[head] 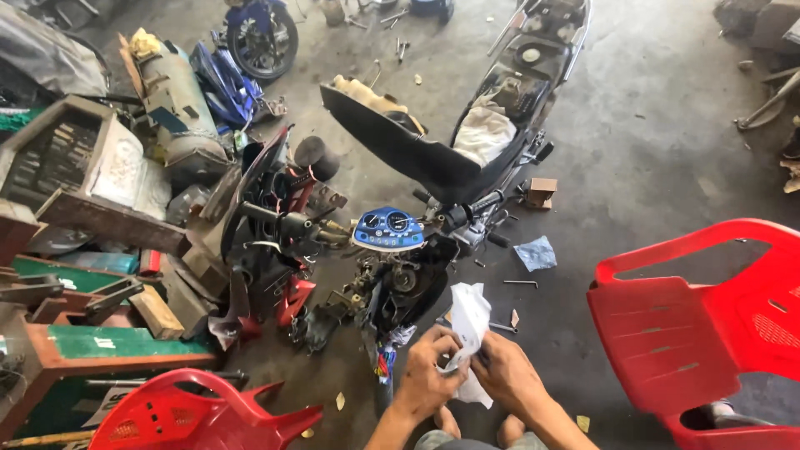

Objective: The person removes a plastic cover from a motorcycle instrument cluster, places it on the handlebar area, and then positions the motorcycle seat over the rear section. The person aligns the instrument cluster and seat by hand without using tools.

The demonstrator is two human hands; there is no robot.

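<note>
Both my hands are low in the middle of the head view, holding a crumpled white plastic bag. My left hand grips the bag's left side and my right hand grips its lower right, fingers pinched on the plastic. Just beyond them stands a stripped-down motorbike with a blue instrument cluster, bare handlebars and its black seat raised open. What lies inside the bag is hidden.
A red plastic chair stands at the right. A red fairing panel lies at the lower left, beside a cluttered workbench. Bolts, small tools, a blue rag and a small cardboard box lie on the concrete floor.
</note>
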